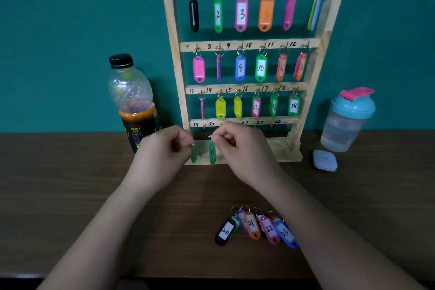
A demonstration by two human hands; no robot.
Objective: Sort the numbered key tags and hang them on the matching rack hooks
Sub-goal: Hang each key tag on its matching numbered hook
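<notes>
- We are on the last row: the rack's [175,54] upper three rails are full, while hooks 19 to 24 on the bottom rail [263,122] hang bare.
- Our left hand [162,153] pinches a green tag [193,155] at its ring and our right hand [237,148] pinches a second green tag [212,152]. Both dangle just in front of the rack's base, their numbers too blurred to read.
- Next, we judge, one ring must go up onto its small hook — a fine, steady aim.
- The loose tags [256,227] — 20 to 23 readable — lie bunched on the dark wooden tabletop [70,183], near us.
- A bottle [134,101] stands left of the rack, a shaker cup [346,120] and a small grey pad [325,160] to its right, with a teal wall [58,30] behind.
</notes>
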